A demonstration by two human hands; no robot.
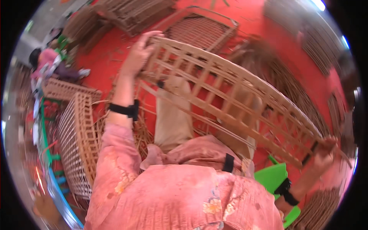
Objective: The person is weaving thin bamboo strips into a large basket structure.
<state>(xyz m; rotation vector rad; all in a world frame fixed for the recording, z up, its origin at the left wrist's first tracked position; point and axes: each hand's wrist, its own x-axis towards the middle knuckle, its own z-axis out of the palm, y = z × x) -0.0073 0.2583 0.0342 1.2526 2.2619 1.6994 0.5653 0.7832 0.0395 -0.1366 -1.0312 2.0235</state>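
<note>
A long, open-lattice rattan basket spans my lap and knees, tilted with its left end farther away and its right end nearer. My left hand grips its upper left corner, the fingers curled over the edge. At the lower right corner my right hand is closed on the other end, partly blurred. A thin loose strip runs along the basket's near side. My trouser legs show beneath the lattice.
Another woven basket stands at my left, and a shallow woven tray lies ahead. Bundled rattan sticks lie on the red floor to the right. Beside my right arm is a green plastic seat. A person sits far left.
</note>
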